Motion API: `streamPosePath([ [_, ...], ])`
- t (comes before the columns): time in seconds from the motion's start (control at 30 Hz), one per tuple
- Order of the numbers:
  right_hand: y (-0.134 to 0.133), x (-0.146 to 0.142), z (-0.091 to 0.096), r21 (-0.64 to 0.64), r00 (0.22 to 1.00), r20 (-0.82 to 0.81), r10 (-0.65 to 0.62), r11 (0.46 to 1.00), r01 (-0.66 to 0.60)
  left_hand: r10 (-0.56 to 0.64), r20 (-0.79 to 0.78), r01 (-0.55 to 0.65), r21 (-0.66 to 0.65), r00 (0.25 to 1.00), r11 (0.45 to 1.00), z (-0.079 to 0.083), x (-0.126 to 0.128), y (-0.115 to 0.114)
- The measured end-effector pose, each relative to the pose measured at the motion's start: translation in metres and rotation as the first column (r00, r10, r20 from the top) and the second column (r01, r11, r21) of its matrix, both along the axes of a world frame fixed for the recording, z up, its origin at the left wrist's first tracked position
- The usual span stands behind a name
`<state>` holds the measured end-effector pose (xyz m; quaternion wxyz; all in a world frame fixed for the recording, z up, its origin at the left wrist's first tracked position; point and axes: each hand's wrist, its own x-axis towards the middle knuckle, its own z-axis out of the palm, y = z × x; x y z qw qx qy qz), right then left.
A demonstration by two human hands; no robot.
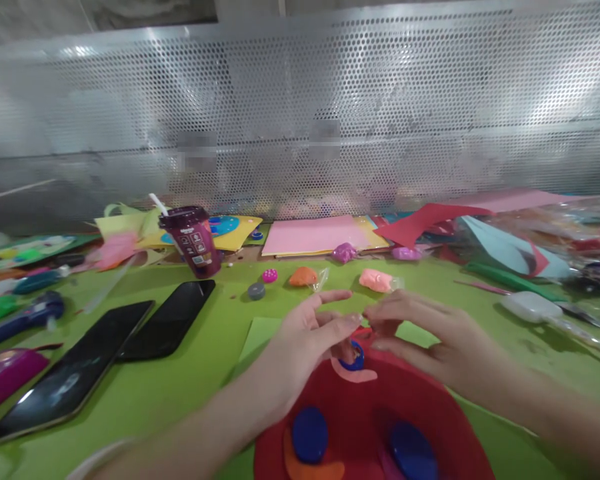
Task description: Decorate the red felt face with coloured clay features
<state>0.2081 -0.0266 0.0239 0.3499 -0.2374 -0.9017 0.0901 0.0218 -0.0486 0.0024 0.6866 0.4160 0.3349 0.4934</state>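
A red round piece (pixel 380 407) lies on the green table in front of me, partly over a light green sheet (pixel 260 333). Two blue round caps (pixel 310 435) (pixel 414 451) sit on it, with an orange strip (pixel 320 471) beside the left one. Near its top edge is a smaller blue ring-shaped cap (pixel 359 361), curved round by a pale pink strip (pixel 355 375). Over this cap, my left hand (pixel 305 343) has its index finger and thumb apart. My right hand (pixel 433 327) faces it, fingers bent and thumb apart. The fingertips nearly meet; anything tiny between them is hidden.
Behind the red piece lie an orange clay lump (pixel 303 277), a peach clay lump (pixel 376 280) and a grey cap (pixel 256 291). Two black phones (pixel 173 320) and a purple cup with straw (pixel 194 243) stand left. Paper sheets (pixel 313 235) line the perforated metal panel (pixel 300 100).
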Motion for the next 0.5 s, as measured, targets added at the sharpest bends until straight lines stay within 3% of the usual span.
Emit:
streamPosePath([
  [0.13,-0.005,-0.003,-0.001,0.108,0.998,-0.007,0.067,0.992,-0.066,0.009,-0.049,-0.008,0.013,0.999,1.000,-0.002,-0.001,0.001],
  [0.5,-0.012,-0.005,-0.008,0.170,0.998,-0.064,0.020,0.985,-0.009,-0.061,-0.070,0.063,0.033,0.996,0.997,0.001,0.000,-0.002],
])
